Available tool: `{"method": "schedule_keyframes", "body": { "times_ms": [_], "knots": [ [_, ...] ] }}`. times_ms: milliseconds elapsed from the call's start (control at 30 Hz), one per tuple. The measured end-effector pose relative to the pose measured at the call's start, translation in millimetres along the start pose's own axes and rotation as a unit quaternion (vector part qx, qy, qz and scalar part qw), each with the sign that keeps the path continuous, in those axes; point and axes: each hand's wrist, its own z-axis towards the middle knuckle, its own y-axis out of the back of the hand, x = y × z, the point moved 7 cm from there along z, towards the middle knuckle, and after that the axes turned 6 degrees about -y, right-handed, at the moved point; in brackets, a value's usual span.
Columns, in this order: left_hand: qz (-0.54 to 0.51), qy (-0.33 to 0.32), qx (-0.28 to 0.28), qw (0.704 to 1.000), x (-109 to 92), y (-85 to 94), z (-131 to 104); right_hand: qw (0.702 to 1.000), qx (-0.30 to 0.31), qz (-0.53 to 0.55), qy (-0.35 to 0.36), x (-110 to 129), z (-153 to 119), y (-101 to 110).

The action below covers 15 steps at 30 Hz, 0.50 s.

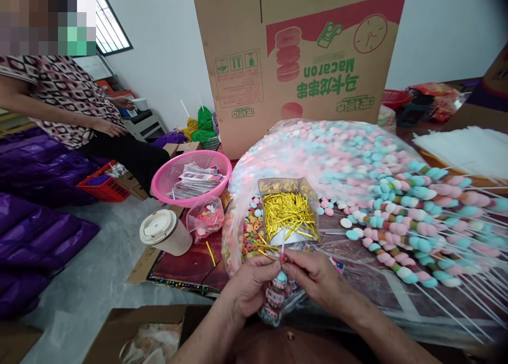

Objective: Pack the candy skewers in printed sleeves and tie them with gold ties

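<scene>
Close to my body, a marshmallow-candy skewer in a printed clear bag [274,299] hangs with its stick end up. My left hand [251,282] pinches the gathered neck of the bag. From the other side, my right hand [317,274] is closed on the same neck, its fingertips meeting those of the left. A gold twist tie [266,255] sticks out at the left fingertips; how far it is wound cannot be seen. Just beyond my hands stands an open box of gold twist ties [289,216].
Colourful ring candies [254,229] lie left of the box. Pink, blue and white candy skewers [416,221] are piled at right. Further left are a pink basket [159,181] of printed bags and a lidded cup [169,231]. A large carton [238,52] stands behind; another person [67,99] is at left.
</scene>
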Motion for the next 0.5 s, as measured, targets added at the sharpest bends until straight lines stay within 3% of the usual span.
{"method": "schedule_keyframes", "body": {
  "times_ms": [100,200,333,500],
  "knots": [
    [-0.021,0.077,0.082,0.993,6,-8.7,-5,0.993,0.098,0.028,0.060,20,-3,2],
    [-0.053,0.058,0.090,0.993,2,-11.4,-5,0.981,0.158,0.109,0.020,17,-2,-2],
    [-0.059,0.015,0.030,0.998,-4,-7.0,-4,0.978,0.132,0.156,-0.031,2,2,-9],
    [-0.023,-0.021,-0.043,0.999,-9,-0.7,-4,0.997,0.066,-0.008,-0.033,-2,5,-9]
  ]
}}
